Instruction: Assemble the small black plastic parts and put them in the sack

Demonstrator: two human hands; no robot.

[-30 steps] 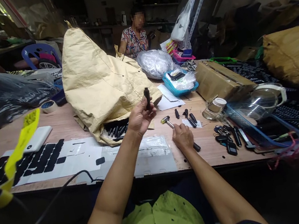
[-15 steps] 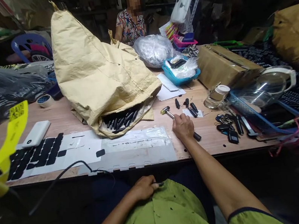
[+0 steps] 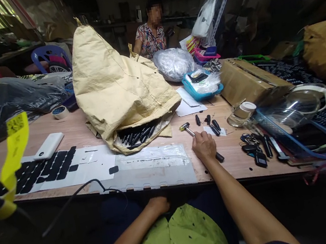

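Observation:
My right hand (image 3: 204,146) rests on the table, wrapped round a small hammer (image 3: 190,132). The hammer's head points away from me, and its black grip end sticks out on the near side of the hand. Below the table edge, over my lap, my left hand (image 3: 159,206) is curled closed; what lies in its fingers is hidden. Several small black pieces (image 3: 214,126) lie beyond the right hand, some on a scrap of white paper. Left of the hammer, a large tan sack (image 3: 119,83) lies with its mouth towards me, showing black parts (image 3: 137,135) inside.
A clear sheet (image 3: 158,168) covers the table's front edge. Black strips (image 3: 52,167) and a white power bank (image 3: 48,146) lie left. Keys (image 3: 251,144), a glass jar (image 3: 240,115), a blue tray (image 3: 301,128) and a carton (image 3: 249,78) stand right. A person (image 3: 150,36) sits opposite.
The camera view has shifted slightly, so the table appears lower and further right. My left hand has turned down, and the small dark thing in its fingers no longer shows. The right hand keeps the hammer.

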